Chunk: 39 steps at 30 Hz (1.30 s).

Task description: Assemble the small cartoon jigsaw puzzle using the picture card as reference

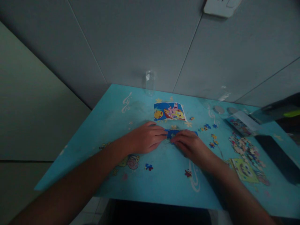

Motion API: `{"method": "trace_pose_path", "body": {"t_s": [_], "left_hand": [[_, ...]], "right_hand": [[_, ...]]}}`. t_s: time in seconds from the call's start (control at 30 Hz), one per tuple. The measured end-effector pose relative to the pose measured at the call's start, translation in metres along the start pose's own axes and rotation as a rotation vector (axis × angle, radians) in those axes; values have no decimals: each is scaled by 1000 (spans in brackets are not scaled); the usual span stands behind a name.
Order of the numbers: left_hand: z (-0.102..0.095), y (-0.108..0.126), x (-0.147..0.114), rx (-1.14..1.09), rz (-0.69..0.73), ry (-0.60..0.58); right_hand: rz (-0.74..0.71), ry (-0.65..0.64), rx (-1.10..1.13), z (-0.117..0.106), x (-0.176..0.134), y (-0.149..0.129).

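Note:
A partly joined strip of blue jigsaw puzzle (172,133) lies flat on the turquoise table, between my two hands. At its left end, my left hand (150,137) is closed, fingers together and fingertips on the strip. My right hand (187,141) pinches at the strip's lower edge and covers much of its right part; any single piece under the fingers is hidden. Just beyond lies a picture sheet (169,111) with cartoon figures on blue. Loose puzzle pieces lie nearer me, a blue cluster (148,167) and a dark red one (187,173).
To the right are small joined pieces (213,141), a heap of loose pieces (246,150), a dark phone-like slab (278,159) and a clear packet (241,123). A clear jar (150,82) stands by the wall. Silvery lids (218,109) lie at the back right.

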<state>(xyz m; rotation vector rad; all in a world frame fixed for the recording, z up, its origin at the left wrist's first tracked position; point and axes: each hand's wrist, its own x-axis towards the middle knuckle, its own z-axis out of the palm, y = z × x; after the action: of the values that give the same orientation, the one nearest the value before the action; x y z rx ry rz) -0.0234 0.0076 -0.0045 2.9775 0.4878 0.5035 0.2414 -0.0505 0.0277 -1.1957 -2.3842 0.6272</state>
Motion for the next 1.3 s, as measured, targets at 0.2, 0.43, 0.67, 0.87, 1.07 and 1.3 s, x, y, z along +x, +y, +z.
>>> {"method": "trace_pose_path", "body": {"t_s": [0.2, 0.43, 0.67, 0.87, 1.07, 1.3], "left_hand": [[-3, 2, 1, -5, -3, 0], [-1, 0, -1, -31, 4, 28], [-4, 1, 1, -16, 11, 18], [-4, 2, 1, -38, 4, 26], [-3, 3, 1, -34, -4, 18], [-4, 3, 1, -35, -11, -5]], "right_hand": [[6, 123, -115, 16, 8, 6], [72, 185, -123, 5, -6, 13], [19, 96, -216, 18, -4, 3], [58, 121, -245, 23, -6, 3], [107, 141, -199, 27, -6, 4], [151, 174, -194, 27, -6, 1]]}}
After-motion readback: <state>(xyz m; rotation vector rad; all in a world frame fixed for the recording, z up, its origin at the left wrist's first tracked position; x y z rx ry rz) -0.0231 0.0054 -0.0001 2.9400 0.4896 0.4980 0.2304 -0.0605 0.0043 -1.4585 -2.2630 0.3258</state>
